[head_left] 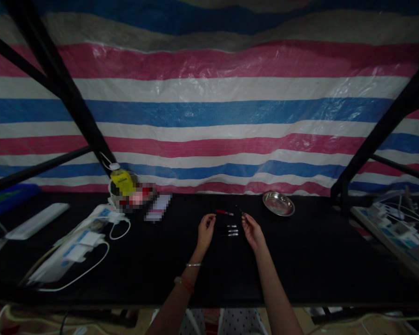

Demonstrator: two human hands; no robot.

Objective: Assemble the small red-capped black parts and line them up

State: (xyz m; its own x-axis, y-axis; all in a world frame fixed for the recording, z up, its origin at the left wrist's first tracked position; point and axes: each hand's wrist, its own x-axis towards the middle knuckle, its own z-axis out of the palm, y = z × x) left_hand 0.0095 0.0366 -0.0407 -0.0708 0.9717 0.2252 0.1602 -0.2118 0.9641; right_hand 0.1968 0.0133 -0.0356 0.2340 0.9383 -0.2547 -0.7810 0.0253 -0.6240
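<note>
My left hand (206,229) is over the black table, its fingers curled together; whatever they may hold is too small to make out. My right hand (252,230) pinches a thin dark pen-like piece (239,209) that points up and to the left. Between and just beyond my hands lies a red pen-like item (223,212) with a silvery end. Several dark pieces with shiny clear or silver ends (232,231) lie in a row between my hands. Behind my right hand, to the right, sits a round metal dish (278,204).
On the left are a yellow bottle (123,180), a blurred-out phone-like item (158,207), white power strips with cables (87,237) and a long white box (38,220). Black frame posts flank the table (317,260). More cables and plugs (401,228) lie at the right.
</note>
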